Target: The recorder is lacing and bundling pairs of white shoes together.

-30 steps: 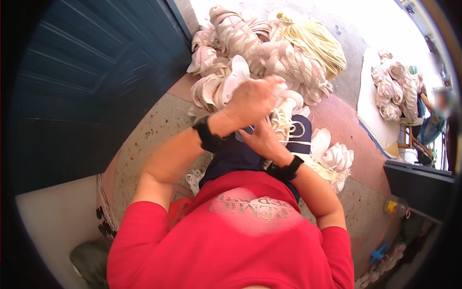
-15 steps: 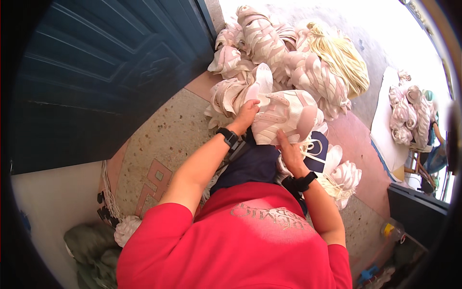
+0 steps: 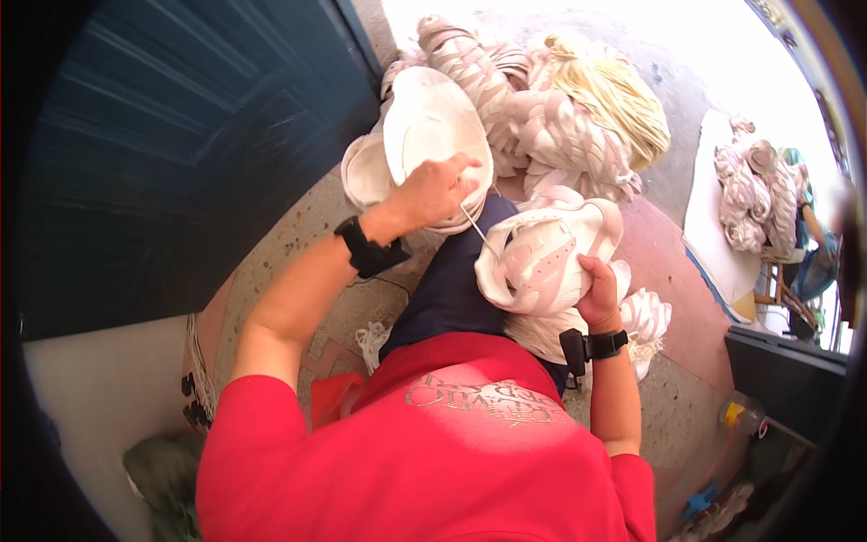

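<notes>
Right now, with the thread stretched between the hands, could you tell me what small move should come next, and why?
Probably draw the left hand a little further up and away. A thin thread runs taut from it down to the pale shoe upper, which the right hand steadies on the lap, so the stitch likely needs pulling snug.

Red short-sleeved shirt (image 3: 433,461), black wristbands (image 3: 366,248), navy trousers (image 3: 447,294)
</notes>
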`<action>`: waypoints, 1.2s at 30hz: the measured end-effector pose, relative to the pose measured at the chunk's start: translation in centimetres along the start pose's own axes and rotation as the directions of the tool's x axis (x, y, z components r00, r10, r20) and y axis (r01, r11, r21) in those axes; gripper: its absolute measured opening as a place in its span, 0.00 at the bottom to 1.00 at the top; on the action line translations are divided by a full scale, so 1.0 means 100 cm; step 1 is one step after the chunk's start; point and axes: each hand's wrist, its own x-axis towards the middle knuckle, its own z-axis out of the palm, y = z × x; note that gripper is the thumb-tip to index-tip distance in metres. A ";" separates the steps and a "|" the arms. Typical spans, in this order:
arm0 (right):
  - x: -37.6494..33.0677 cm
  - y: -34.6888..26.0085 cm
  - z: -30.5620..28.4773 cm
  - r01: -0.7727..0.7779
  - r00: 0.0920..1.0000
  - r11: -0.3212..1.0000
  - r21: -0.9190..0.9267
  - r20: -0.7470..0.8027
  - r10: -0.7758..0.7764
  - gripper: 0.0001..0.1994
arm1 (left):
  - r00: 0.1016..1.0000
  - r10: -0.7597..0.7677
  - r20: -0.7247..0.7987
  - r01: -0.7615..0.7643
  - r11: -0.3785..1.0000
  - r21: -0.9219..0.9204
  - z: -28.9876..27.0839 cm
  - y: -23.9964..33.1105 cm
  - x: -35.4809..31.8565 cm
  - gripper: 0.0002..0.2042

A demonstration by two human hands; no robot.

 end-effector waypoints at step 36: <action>-0.057 0.056 -0.042 -0.328 0.935 0.941 0.089 -0.113 0.336 0.06 | 0.954 0.170 0.246 -0.188 0.981 0.050 0.096 0.035 -0.042 0.11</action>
